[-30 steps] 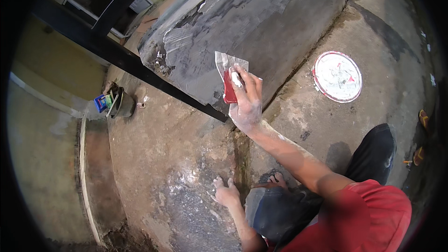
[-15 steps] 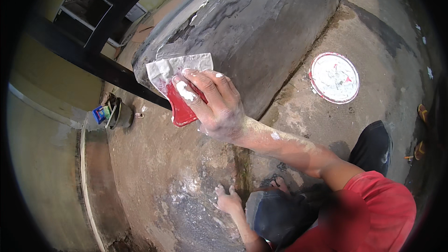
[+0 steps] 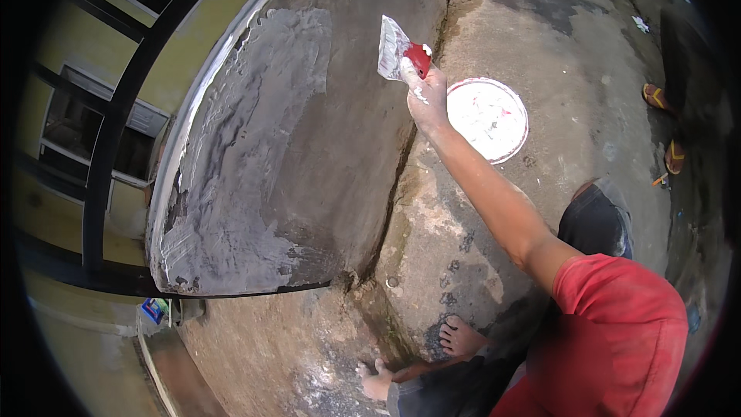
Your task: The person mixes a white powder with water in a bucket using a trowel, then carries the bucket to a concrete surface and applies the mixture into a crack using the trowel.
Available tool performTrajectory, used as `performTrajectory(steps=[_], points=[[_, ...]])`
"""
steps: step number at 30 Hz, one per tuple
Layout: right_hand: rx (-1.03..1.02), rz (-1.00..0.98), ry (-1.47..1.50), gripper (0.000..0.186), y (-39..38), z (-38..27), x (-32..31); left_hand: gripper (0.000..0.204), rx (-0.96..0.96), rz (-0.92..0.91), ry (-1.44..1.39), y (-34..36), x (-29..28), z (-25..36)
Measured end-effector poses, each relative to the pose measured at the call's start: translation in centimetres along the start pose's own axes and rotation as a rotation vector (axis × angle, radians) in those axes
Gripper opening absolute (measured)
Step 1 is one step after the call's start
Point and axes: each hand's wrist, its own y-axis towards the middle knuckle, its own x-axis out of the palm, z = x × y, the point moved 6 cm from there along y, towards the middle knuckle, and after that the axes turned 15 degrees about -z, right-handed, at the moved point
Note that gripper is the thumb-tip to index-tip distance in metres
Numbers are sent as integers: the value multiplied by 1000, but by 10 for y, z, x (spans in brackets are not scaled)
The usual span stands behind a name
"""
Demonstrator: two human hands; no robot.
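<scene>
My right hand (image 3: 426, 99) is stretched out and gripping a putty knife (image 3: 398, 49) with a red handle and a wide metal blade smeared with pale filler. The blade sits at the right edge of a low curved grey wall (image 3: 255, 162) coated with wet grey plaster, close to the crack where the wall meets the concrete. My left hand (image 3: 376, 380) rests flat on the rough concrete ground at the bottom, fingers spread, holding nothing. My bare foot (image 3: 460, 337) is just right of it.
A round white lid or bucket top (image 3: 488, 119) lies on the concrete right of my right hand. Orange sandals (image 3: 658, 97) lie at the far right. Black metal bars (image 3: 116, 131) cross the left side, and a small blue pack (image 3: 154, 310) sits below them.
My right hand has swept the putty knife from the left part of the plastered wall across to its right edge, arm now extended. The left hand stays planted on the ground.
</scene>
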Motion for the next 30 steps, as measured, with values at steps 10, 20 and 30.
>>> performTrajectory(steps=[10,20,30], points=[[-264,-306,-486,58,-154,-24,143,65,-182,-51,-25,-5,-17,9],[-112,26,-371,30,27,-31,16,59,-52,115,-25,-11,-7,10],[-273,-437,-405,55,-163,-45,151,62,-126,-4,-76,-27,-22,8]])
